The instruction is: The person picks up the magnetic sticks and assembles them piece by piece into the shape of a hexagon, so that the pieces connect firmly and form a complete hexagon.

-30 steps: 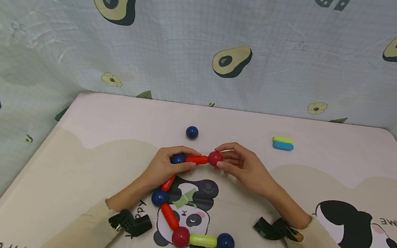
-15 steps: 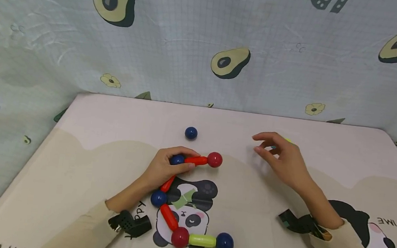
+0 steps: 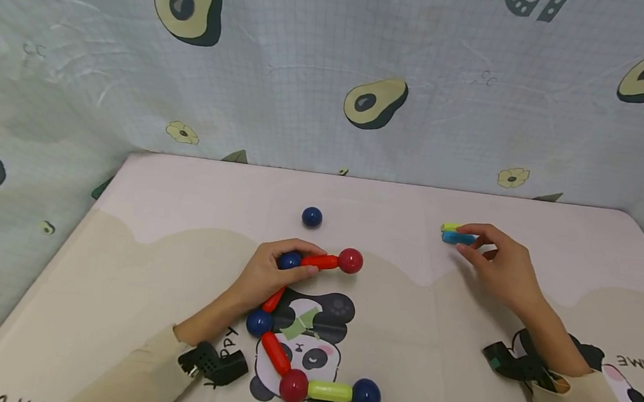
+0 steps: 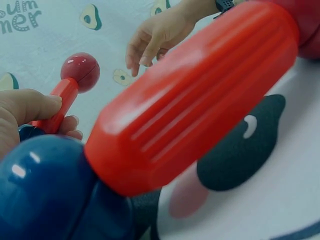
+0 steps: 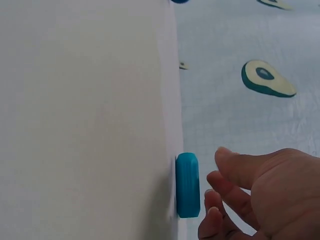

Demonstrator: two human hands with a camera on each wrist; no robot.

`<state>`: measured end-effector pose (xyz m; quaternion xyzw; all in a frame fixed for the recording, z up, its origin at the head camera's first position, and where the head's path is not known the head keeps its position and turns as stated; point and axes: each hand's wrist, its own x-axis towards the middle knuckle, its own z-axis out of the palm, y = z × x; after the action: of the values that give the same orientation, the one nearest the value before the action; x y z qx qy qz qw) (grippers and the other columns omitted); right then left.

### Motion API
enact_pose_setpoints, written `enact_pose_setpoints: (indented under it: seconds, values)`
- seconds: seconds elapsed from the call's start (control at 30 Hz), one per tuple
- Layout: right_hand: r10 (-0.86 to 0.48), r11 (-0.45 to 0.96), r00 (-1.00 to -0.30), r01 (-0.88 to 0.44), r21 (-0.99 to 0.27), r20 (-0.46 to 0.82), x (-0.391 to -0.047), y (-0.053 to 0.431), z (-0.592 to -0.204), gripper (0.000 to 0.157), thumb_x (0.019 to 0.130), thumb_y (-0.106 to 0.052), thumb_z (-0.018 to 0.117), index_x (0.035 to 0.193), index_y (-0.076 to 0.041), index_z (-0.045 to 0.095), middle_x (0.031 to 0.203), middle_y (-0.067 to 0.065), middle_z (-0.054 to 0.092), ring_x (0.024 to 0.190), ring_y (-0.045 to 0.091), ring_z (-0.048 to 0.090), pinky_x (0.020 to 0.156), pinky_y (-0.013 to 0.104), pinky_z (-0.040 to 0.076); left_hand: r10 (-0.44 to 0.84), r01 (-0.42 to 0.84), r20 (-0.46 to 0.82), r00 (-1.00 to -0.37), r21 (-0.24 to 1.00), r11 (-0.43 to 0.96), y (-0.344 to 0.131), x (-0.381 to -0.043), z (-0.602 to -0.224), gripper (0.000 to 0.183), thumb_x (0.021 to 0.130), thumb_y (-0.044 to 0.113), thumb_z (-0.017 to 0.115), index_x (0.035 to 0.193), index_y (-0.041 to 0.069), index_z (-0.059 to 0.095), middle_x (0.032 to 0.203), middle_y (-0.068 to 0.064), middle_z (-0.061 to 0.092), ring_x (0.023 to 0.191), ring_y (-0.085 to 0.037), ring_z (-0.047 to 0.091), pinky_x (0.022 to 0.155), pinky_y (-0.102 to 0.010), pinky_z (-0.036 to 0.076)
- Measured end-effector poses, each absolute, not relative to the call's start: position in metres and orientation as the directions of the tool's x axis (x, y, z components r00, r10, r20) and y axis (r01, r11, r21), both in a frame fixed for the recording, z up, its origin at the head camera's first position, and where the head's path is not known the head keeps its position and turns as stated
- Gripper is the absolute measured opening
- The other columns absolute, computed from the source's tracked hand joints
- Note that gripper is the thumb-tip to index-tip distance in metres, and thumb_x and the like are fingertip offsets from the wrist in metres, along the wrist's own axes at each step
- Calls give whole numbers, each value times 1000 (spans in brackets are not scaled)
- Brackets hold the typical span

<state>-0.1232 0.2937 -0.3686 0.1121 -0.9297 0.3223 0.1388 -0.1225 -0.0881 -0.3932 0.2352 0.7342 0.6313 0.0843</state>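
Note:
My left hand grips a chain of magnetic building rods and balls near its far end. Its thumb and fingers pinch a red rod beside a blue ball; a red ball caps that rod. From there the chain runs toward me through another blue ball, a red rod and a red ball, ending in a yellow-green rod and a blue ball. My right hand hovers by a light-blue rod, fingers loosely bent, apart from it in the right wrist view.
A second yellow-green rod lies against the light-blue one, partly hidden by my fingers. A loose blue ball sits beyond my left hand. The table has a printed cover and meets a patterned cloth at its back edge.
My right hand has let go of the red ball at the chain's end and moved right to the light-blue rod. My left hand keeps its grip in the same place.

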Motion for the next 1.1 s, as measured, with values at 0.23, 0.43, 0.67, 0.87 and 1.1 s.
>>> enact_pose_setpoints:
  seconds: [0.23,0.43,0.67,0.87,1.1]
  values:
    - [-114,766,-940,-290,-574,322,-126,296,-373,25,88,-10,69,113,-10,67,86,7,64,71,11,52,61,10,41,454,245,173,-874,964,105,-89,-123,-392,26,88,9,68,114,8,68,109,-4,66,101,-23,54,83,-35,48]
    - [-117,758,-937,-299,-580,329,-128,296,-373,21,88,-8,69,109,-9,68,84,7,61,65,14,53,58,12,42,460,241,171,-871,966,96,-88,-123,-392,26,88,8,68,114,7,68,110,-5,66,101,-23,54,84,-35,47]
    - [-113,760,-937,-296,-579,331,-128,297,-374,22,87,-9,71,108,-11,69,82,5,58,64,12,50,51,17,38,458,239,164,-873,965,110,-88,-123,-393,26,87,9,69,114,8,68,110,-4,66,103,-23,54,85,-37,47]
    - [-98,765,-935,-290,-575,341,-128,299,-376,23,86,-9,72,108,-10,68,85,6,61,65,11,47,49,21,34,459,232,156,-875,966,114,-88,-122,-392,26,88,10,68,114,8,68,111,-4,66,103,-23,54,86,-37,47]
    - [-97,764,-950,-262,-590,296,-128,301,-374,23,86,-11,71,109,-8,67,90,9,63,68,7,49,53,19,37,459,230,154,-875,966,114,-88,-123,-391,27,87,9,69,114,8,68,110,-4,66,102,-24,54,83,-36,48]
